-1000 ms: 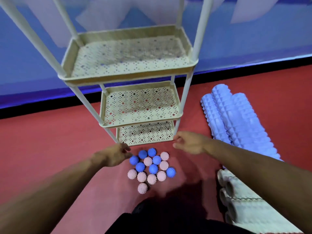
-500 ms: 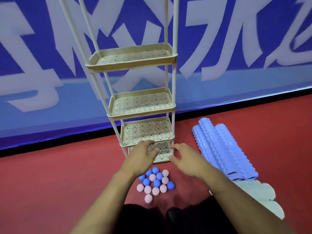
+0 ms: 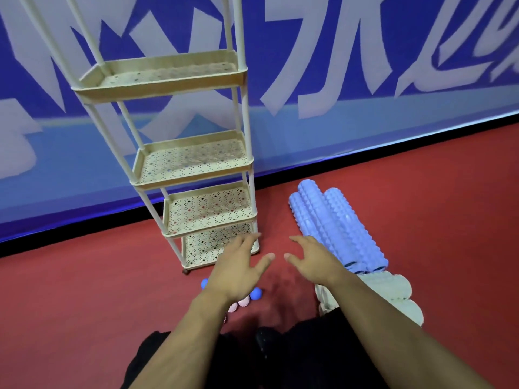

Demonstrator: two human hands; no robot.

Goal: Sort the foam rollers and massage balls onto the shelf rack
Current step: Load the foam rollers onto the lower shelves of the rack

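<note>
1. The rack stands upright on the red floor, in front of a blue wall banner with pale lettering. Four perforated cream trays show, one above another, carried on white poles; nothing lies in any of them.
2. The left hand is held out in front of the rack's lowest tray, palm down, fingers spread and straight. It holds nothing and touches nothing that can be seen.
3. The right hand is beside it, a gap between the two, fingers loosely spread and slightly bent, also holding nothing. Its fingertips point toward the left hand.
4. The balls lie on the floor just in front of the rack, mostly hidden beneath the left hand and wrist. Blue ones peek out on either side, and a few pink spiky ones show below the wrist.
5. The blue rollers lie side by side on the floor to the right of the rack, ridged, ends toward the wall, just behind the right hand.
6. The white rollers lie nearer the person, touching the blue ones' near ends, partly covered by the right forearm.
7. Dark clothing of the person fills the bottom of the view.
</note>
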